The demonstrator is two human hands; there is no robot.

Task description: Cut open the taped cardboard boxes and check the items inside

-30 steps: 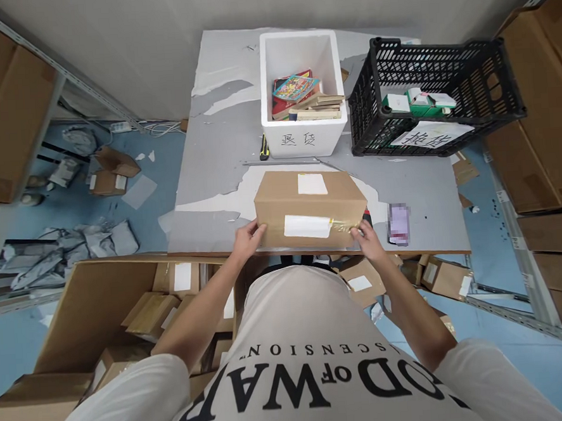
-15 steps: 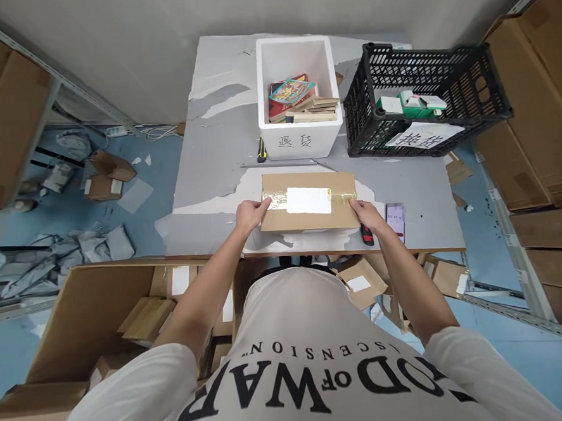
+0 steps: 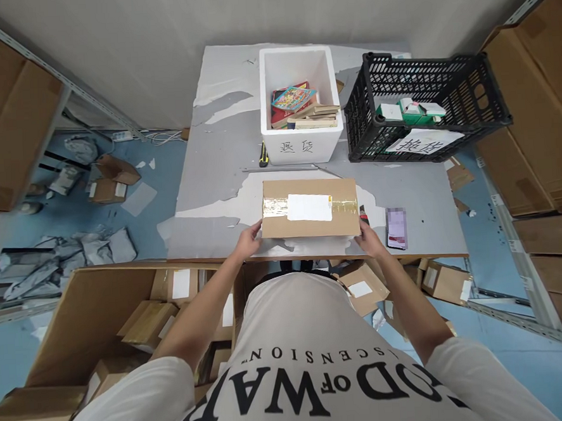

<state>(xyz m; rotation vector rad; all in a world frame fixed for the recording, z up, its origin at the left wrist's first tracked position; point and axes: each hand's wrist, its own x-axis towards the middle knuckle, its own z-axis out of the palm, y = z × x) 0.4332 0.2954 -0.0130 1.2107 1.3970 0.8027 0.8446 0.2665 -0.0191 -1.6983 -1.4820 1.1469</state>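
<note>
A sealed cardboard box [image 3: 275, 227] lies flat near the table's front edge, with clear tape along its top and a white label [image 3: 309, 207]. My left hand [image 3: 248, 241] is at its near left corner, fingers closed against the side. At the near right corner my right hand [image 3: 369, 239] has its fingers closed at the box's edge. A red and black utility knife [image 3: 364, 214] shows just beyond that hand, partly covered by it. To the right lies a phone [image 3: 396, 227] with its screen lit.
Behind the box stand a white foam bin [image 3: 300, 147] with books and a black plastic crate [image 3: 359, 126] with green-and-white boxes. A yellow and black cutter [image 3: 263, 154] lies beside the bin. Below left is a large carton [image 3: 110, 310] of parcels; shelving flanks both sides.
Both hands have slid from the upper sides of the box down to its near corners. More of the red knife's far end shows beside the right hand. The box stays in place.
</note>
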